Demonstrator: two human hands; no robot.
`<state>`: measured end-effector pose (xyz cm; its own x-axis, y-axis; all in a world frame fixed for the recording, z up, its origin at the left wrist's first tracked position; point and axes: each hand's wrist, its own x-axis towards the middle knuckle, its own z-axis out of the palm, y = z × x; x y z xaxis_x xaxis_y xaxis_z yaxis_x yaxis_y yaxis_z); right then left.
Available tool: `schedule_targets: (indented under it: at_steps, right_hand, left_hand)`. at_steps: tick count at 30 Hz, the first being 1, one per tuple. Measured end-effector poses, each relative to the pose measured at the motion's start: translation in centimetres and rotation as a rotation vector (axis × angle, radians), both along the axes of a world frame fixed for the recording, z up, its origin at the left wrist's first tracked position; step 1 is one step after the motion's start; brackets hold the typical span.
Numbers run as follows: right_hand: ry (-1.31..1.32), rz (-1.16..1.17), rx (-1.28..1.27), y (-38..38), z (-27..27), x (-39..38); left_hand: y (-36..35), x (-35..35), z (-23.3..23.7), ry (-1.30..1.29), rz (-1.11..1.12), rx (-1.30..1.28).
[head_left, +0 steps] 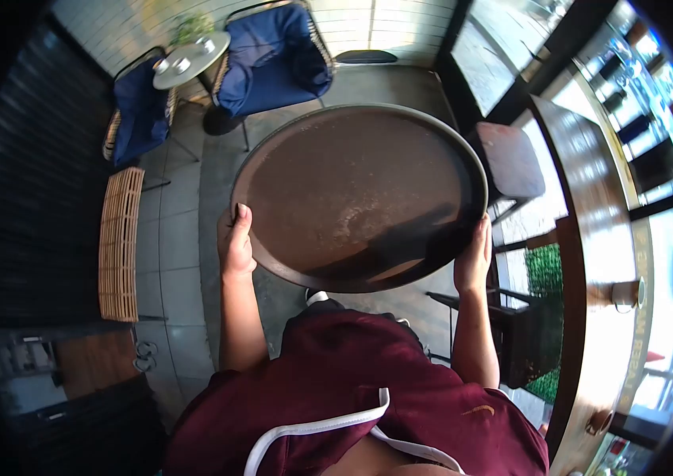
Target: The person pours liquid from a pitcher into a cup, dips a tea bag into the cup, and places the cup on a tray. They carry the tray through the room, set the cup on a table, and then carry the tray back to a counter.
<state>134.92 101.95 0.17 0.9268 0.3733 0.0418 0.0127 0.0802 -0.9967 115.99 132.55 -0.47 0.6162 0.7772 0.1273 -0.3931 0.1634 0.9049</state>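
A large round brown tray (336,182) with a raised rim spans the middle of the view, held out in front of my body. Its surface bears scuff marks and a dark shadow, with no objects on it. My left hand (238,244) grips the tray's left edge, thumb over the rim. On the opposite side, my right hand (474,255) is closed on the right edge. The fingers under the tray are hidden from view.
Blue cushioned chairs (277,59) flank a small round table (191,62) at upper left. A woven bench (121,246) stands left. To the right are a stool (511,159) and a long wooden counter (590,182) bearing a cup (627,294) beside the windows.
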Motion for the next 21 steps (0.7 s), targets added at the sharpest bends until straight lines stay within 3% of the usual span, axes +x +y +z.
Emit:
schedule_targets:
  at_steps: [3, 4, 8, 11, 13, 15, 19, 21]
  right_hand:
    - [0.004, -0.004, 0.014, 7.8, -1.5, -0.8]
    - [0.150, -0.190, 0.127, 10.1, -2.5, -0.8]
    - [0.033, 0.000, 0.094, 18.3, -2.7, -0.9]
    - [0.033, -0.067, 0.102, 22.2, -2.5, -0.5]
    - [0.048, -0.106, 0.088, 25.3, -2.8, 0.5]
    - [0.056, -0.062, 0.082, 27.5, -3.8, 2.5]
    - [0.224, 0.049, 0.155, 34.2, -4.4, 6.6]
    - [0.276, 0.131, 0.223, 38.3, -4.6, 8.7]
  left_hand:
    - [5.7, -3.3, -0.5, -0.012, 0.045, 0.050]
    - [6.4, -4.1, -0.5, -0.010, 0.075, 0.046]
    - [12.5, -6.1, -0.2, 0.077, 0.146, 0.052]
    - [14.4, -5.6, -0.5, 0.104, 0.171, 0.063]
    - [16.6, -5.1, -1.0, 0.145, 0.162, -0.108]
    - [18.6, -4.1, -1.3, 0.168, 0.162, -0.113]
    - [23.2, -1.4, -2.5, 0.171, 0.168, -0.219]
    - [26.0, 0.7, -2.6, 0.335, 0.280, -0.088]
